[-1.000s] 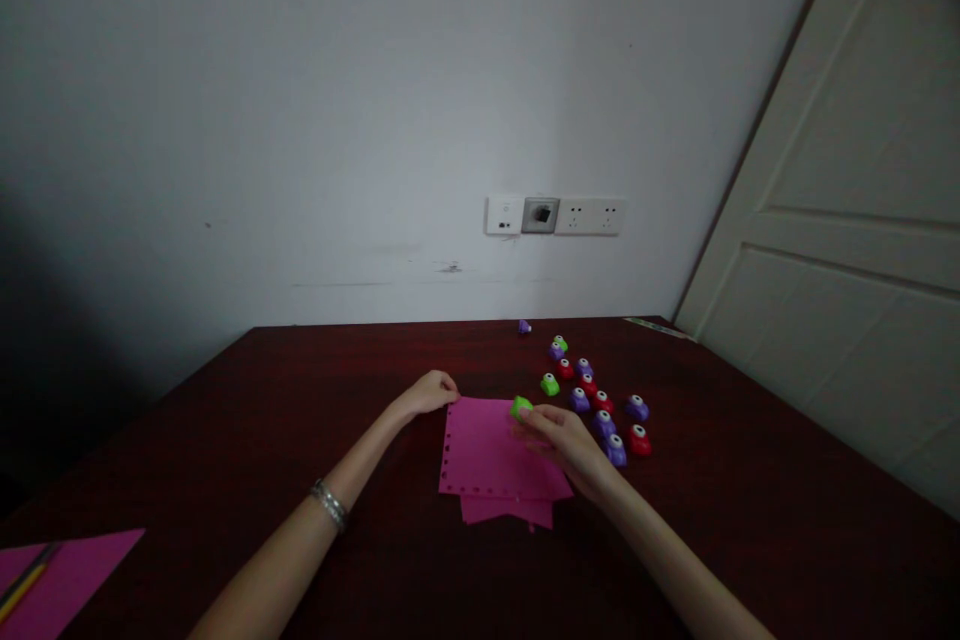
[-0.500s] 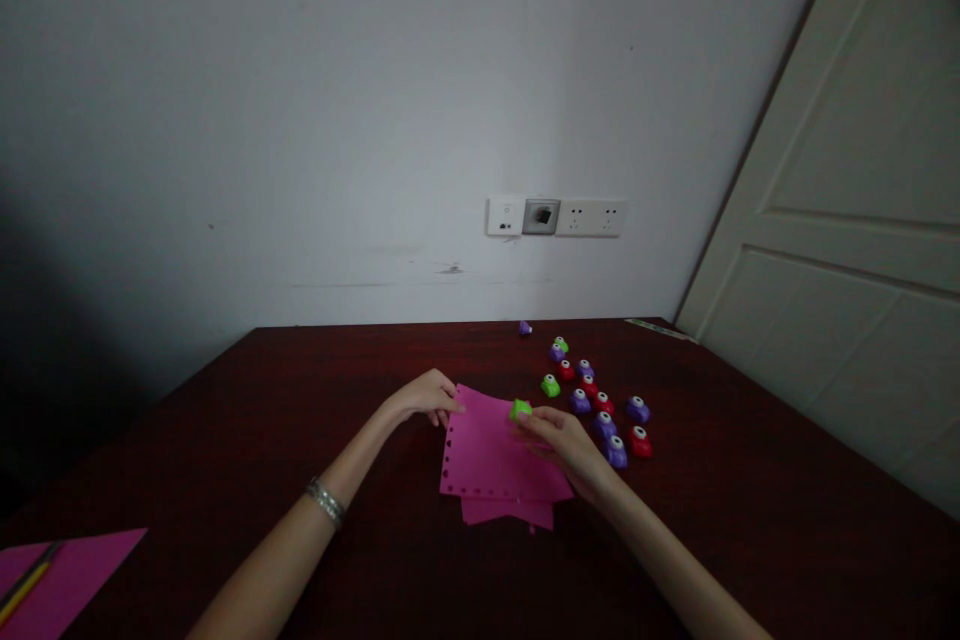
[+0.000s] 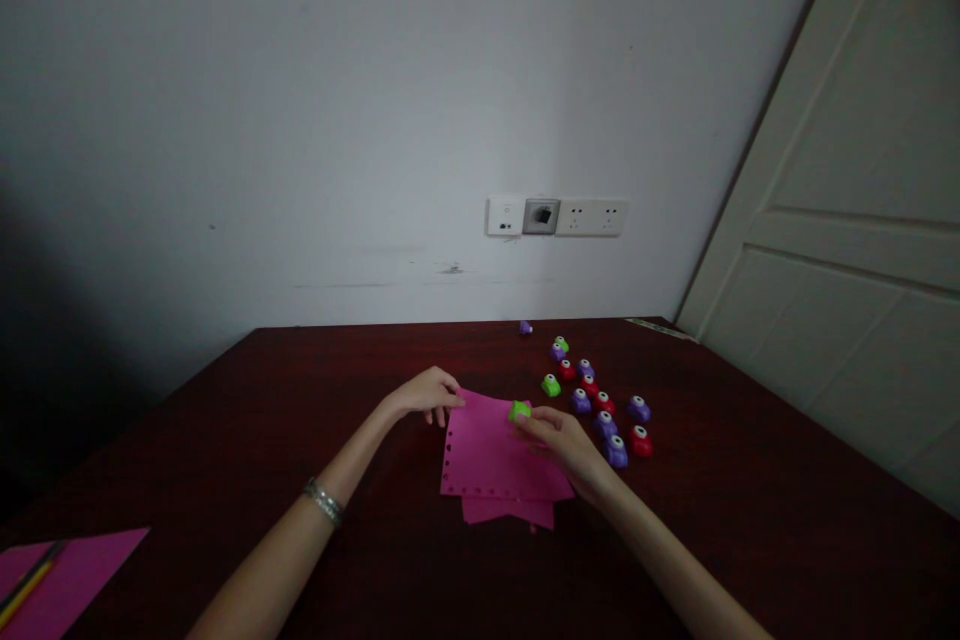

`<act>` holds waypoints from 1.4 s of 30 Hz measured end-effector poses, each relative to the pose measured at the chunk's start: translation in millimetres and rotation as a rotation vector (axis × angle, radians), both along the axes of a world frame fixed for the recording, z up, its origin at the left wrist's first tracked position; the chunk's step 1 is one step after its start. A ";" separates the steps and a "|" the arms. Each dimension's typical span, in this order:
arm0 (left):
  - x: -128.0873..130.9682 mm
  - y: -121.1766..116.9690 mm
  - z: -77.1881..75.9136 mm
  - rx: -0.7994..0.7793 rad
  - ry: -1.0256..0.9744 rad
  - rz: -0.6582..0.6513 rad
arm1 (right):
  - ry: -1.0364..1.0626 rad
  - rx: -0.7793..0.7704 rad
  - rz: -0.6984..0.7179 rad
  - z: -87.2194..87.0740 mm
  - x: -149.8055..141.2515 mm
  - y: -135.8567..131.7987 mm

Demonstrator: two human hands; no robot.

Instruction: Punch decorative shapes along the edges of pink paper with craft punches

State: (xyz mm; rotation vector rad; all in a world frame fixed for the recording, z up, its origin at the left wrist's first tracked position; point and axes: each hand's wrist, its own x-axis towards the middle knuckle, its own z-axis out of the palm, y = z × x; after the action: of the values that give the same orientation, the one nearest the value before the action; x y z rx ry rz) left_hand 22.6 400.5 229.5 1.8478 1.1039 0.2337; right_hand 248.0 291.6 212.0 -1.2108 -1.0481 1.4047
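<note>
A pink sheet [image 3: 491, 455] with a row of punched holes along its left and bottom edges lies on the dark red table [image 3: 247, 440], over another pink sheet [image 3: 510, 513]. My left hand [image 3: 427, 392] pinches the top sheet's far left corner and holds it slightly raised. My right hand [image 3: 561, 440] grips a small green paper punch [image 3: 519, 411] at the sheet's far edge.
Several small punches in purple, red and green [image 3: 600, 400] are scattered just right of my right hand. Another pink sheet with a pencil [image 3: 56, 580] lies at the table's near left corner. Wall sockets [image 3: 555, 216] and a door [image 3: 847, 220] stand behind.
My left hand has lifted the sheet's far left corner off the table. The right hand with the green punch has barely shifted.
</note>
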 end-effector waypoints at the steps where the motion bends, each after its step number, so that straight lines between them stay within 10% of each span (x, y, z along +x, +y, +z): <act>1: 0.6 -1.1 0.0 -0.001 0.006 -0.032 | 0.003 -0.002 -0.002 0.6 -0.3 -0.4; 11: -1.4 -2.8 0.3 0.088 0.034 -0.151 | -0.033 0.028 0.023 -3.5 1.5 1.6; 23: -26.0 -2.1 42.6 0.234 -0.157 0.095 | -0.026 0.232 -0.047 24.1 18.4 -5.5; 42: -27.6 1.6 35.5 0.132 -0.334 0.176 | 0.367 -0.103 -0.199 19.9 39.9 -17.6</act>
State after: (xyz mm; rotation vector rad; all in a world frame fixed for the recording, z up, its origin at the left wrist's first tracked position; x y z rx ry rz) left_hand -5.0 402.1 265.0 1.7457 1.0333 0.7062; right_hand 287.9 274.0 231.9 -1.0458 -0.5917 1.4670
